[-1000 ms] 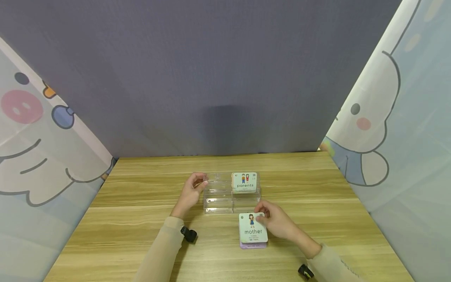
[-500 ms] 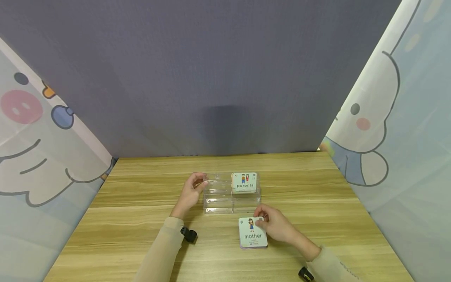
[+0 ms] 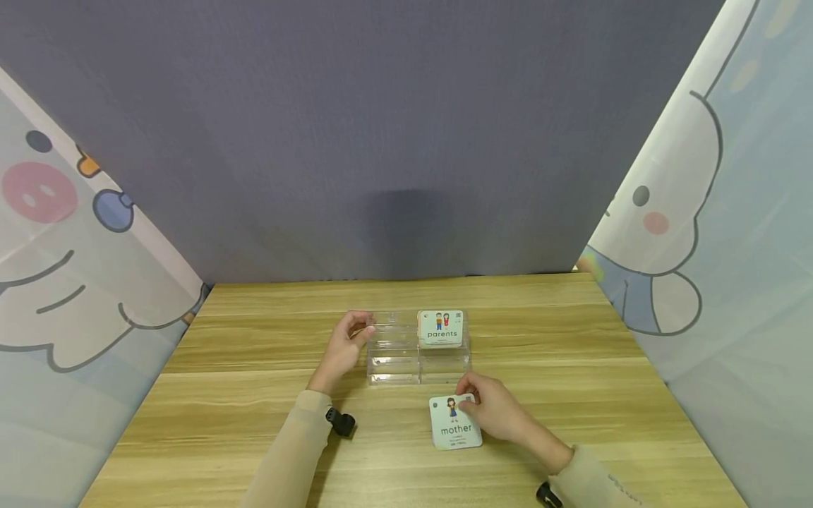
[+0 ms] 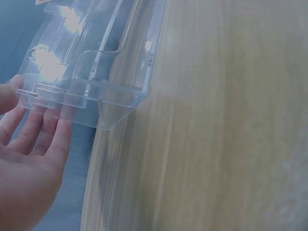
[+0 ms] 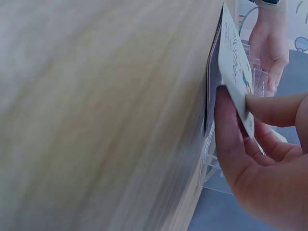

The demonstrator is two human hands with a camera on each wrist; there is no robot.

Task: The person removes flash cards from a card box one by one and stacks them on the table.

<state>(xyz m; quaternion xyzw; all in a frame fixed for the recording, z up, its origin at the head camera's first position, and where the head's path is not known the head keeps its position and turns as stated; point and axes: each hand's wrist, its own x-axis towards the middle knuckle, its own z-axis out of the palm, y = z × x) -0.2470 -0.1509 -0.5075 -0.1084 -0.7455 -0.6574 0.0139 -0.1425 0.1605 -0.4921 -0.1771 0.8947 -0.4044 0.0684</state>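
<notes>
My left hand (image 3: 341, 351) grips the left edge of a clear plastic card rack (image 3: 394, 366), thumb on one side and fingers on the other. In the rack's upper right section leans a pile of cards, the front one a "parents" card (image 3: 441, 329). Just in front of the rack, my right hand (image 3: 498, 411) pinches a white "mother" card (image 3: 454, 428) near its upper right corner. The right wrist view shows that card (image 5: 233, 60) tilted, its far edge near a thin stack of cards (image 5: 211, 91) lying on the table. The stack is hidden from above.
The wooden table (image 3: 254, 416) carries the rack near its middle. A dark grey partition (image 3: 394, 141) rises behind the back edge. Printed cartoon curtains (image 3: 82, 282) hang at both sides.
The "mother" card and my right hand have moved slightly toward me, covering the purple edge that showed beneath. My left hand and the rack have stayed put.
</notes>
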